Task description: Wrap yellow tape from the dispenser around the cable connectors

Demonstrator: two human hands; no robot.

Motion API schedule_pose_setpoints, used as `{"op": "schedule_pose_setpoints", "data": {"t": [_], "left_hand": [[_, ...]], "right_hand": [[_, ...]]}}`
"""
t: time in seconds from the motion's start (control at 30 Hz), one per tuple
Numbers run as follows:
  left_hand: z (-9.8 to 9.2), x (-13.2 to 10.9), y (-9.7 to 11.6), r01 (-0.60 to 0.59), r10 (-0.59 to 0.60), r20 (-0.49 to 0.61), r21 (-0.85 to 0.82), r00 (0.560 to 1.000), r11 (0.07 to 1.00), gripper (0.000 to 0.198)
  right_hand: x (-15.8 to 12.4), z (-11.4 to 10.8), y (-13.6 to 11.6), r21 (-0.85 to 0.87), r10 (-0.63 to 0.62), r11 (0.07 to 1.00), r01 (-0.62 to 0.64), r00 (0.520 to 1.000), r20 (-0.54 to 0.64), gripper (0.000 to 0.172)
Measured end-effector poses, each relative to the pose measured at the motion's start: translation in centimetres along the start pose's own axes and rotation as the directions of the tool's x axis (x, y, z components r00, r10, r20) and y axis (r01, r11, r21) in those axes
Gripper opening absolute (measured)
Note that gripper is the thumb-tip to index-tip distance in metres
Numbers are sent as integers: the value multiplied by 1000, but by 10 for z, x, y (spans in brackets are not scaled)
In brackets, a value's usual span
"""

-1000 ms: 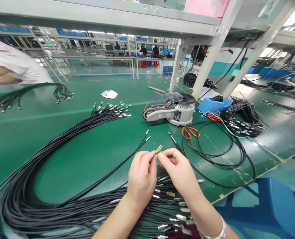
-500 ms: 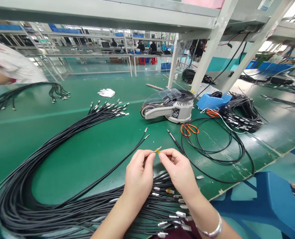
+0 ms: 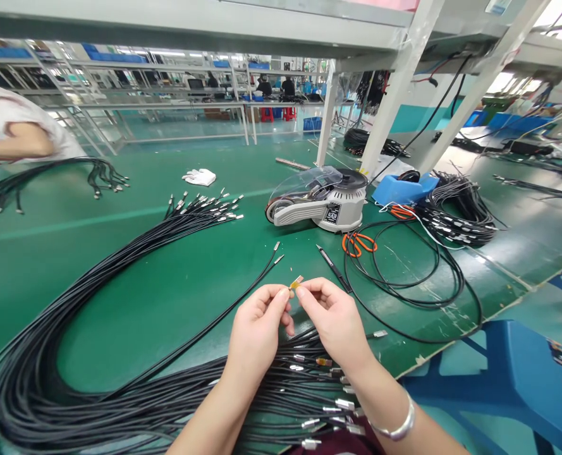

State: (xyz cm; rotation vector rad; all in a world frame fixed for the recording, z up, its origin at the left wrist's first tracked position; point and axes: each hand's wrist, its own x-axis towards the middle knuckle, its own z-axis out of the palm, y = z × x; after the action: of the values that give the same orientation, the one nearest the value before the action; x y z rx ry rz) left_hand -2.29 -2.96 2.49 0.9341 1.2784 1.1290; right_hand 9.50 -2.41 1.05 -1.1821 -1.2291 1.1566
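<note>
My left hand and my right hand meet above the green table, both pinching one metal cable connector with yellow tape round it. The connector's black cable runs down behind my hands. Below my hands lies a big bundle of black cables with silver connector ends near my wrists. A silver bracelet sits on my right wrist.
A grey tape dispenser stands beyond my hands, orange scissors and black tweezers beside it. Loose cable loops lie right, a blue stool below them. Another person's arm works at far left; a white glove lies behind.
My hands and the connector have stayed together, shifting slightly left and up in the view as my head moved. The fingers have turned the taped connector a little.
</note>
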Motion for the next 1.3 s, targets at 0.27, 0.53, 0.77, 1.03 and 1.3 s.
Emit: {"op": "schedule_pose_setpoints", "data": {"t": [0.27, 0.53, 0.77, 1.03, 1.3], "left_hand": [[-1, 1, 1, 29, -25, 47, -80, 999, 996, 27], [5, -5, 1, -82, 93, -97, 115, 991, 990, 26], [0, -2, 2, -8, 12, 38, -91, 999, 996, 25], [-16, 2, 13, 268, -147, 409, -257, 901, 928, 24], [-23, 0, 16, 425, -243, 648, -137, 722, 895, 28]], "right_hand": [[-3, 1, -4, -36, -25, 999, 25, 1000, 5, 18], [-9, 3, -7, 15, -12, 1000, 13, 1000, -13, 17], [-5, 1, -5, -18, -52, 998, 52, 999, -11, 15], [2, -8, 2, -29, -219, 974, 223, 970, 105, 13], [14, -36, -4, 17, -437, 881, 473, 799, 413, 13]]}}
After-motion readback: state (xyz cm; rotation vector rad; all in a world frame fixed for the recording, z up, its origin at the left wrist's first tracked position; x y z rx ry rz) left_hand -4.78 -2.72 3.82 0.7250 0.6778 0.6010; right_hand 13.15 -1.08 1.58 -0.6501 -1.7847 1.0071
